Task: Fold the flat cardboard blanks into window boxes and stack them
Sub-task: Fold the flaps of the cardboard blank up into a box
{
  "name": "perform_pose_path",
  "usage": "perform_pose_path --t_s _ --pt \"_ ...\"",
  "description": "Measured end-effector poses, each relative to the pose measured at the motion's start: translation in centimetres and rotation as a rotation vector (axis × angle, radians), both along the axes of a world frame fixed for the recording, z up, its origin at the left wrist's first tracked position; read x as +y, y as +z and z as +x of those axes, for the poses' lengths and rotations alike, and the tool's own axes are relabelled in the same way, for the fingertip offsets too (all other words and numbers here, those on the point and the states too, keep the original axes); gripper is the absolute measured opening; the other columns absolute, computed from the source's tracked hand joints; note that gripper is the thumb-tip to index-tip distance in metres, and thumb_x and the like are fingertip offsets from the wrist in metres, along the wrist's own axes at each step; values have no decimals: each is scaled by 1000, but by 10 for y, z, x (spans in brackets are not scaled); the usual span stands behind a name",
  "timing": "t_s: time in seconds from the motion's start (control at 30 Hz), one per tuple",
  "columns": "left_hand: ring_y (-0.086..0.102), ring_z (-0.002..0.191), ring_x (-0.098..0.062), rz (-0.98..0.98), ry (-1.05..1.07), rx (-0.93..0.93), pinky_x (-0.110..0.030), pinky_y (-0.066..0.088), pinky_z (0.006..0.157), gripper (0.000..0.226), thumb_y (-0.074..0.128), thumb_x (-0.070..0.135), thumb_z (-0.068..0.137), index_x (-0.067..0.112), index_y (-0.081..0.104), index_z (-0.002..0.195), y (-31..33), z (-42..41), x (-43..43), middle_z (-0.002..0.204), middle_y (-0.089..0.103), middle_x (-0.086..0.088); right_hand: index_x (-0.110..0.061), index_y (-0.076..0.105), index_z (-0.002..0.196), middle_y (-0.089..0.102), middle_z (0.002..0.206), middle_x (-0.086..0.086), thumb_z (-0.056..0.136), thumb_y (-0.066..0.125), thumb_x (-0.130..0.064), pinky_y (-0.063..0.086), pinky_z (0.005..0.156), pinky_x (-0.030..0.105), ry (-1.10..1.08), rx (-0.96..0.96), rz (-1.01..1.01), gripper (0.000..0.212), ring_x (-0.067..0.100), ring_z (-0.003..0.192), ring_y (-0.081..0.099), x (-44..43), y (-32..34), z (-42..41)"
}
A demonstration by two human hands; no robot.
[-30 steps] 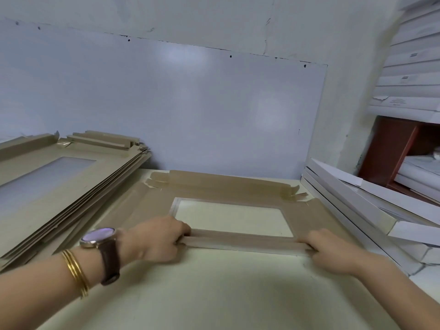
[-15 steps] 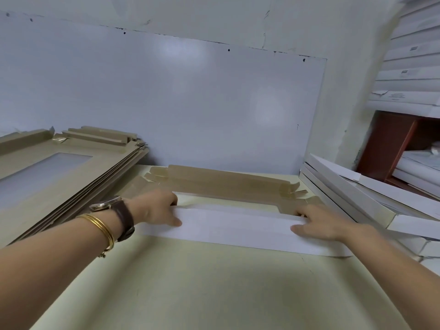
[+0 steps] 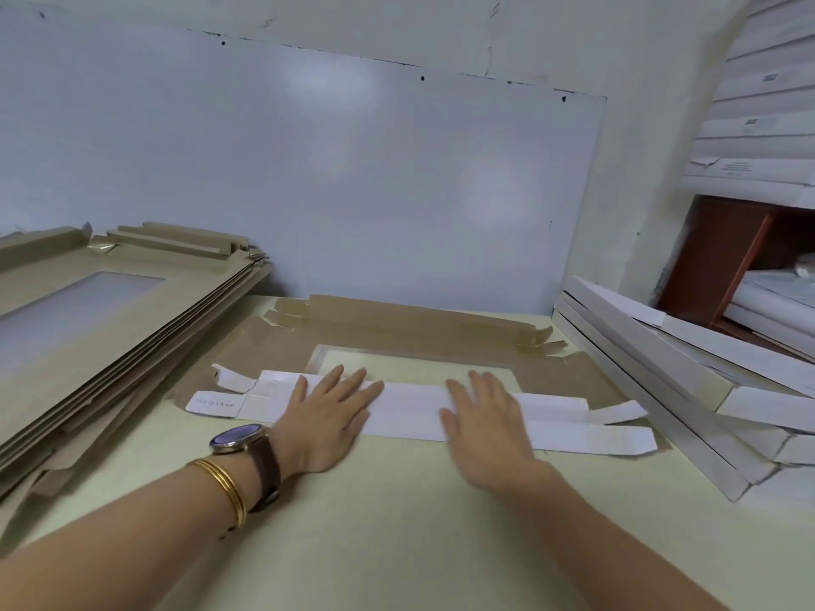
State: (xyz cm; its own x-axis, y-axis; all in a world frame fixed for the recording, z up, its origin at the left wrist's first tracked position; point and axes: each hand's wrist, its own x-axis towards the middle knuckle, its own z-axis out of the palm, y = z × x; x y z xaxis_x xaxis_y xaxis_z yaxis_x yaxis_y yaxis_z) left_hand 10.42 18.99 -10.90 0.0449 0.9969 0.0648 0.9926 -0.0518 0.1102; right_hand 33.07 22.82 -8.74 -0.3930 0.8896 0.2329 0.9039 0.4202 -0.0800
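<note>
Works at a pale counter (image 3: 375, 522) set against a grey wall panel (image 3: 308, 169).

Has one cardboard blank (image 3: 397, 341) lying flat at mid-counter, brown face up, window cutout near its centre, far flaps creased along the back edge. Has the near flap (image 3: 414, 412) turned over onto the blank, white side up, covering the front edge of the window.

Presses left hand (image 3: 328, 416) palm down on that flap, left of centre. Fingers (image 3: 331, 383) straight, slightly apart, clamped on nothing. Presses right hand (image 3: 485, 421) palm down on the same flap, right of centre, near the left hand but not touching it. Fingers there also straight and slightly apart, gripping nothing.

Wears a watch (image 3: 240, 436) and gold bangles (image 3: 225, 487) on the left wrist.

Has a stack of flat blanks (image 3: 110, 319) at the left, tilted, its lower edge just beside the blank. Has folded white boxes (image 3: 661, 368) piled at the right, leaning, close to the blank's right end.
</note>
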Motion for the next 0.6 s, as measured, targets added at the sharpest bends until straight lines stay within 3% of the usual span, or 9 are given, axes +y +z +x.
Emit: perform_pose_path --t_s 0.1,0.27,0.6 --pt "-14 148 -14 -42 59 -48 -57 -5 116 51 10 50 101 46 2 151 -1 15 4 160 -8 16 -24 11 156 1 164 0 103 17 -49 -3 120 36 134 36 -112 58 19 150 -8 -11 -11 -39" --pt "-13 148 -18 -63 98 12 -55 -1 117 52 11 45 102 38 -1 153 -6 22 2 161 -7 12 -17 3 156 -2 164 -2 102 11 -52 -8 120 35 197 -24 -285 65 13 149 -9 -12 -18 -58" --pt "-9 149 -20 -119 175 -44 -38 -2 119 63 10 55 100 27 -2 154 -4 0 0 162 -7 0 -19 -4 156 -11 162 -7 97 9 -63 -8 119 27 122 -38 -375 74 5 147 -12 20 -21 25"
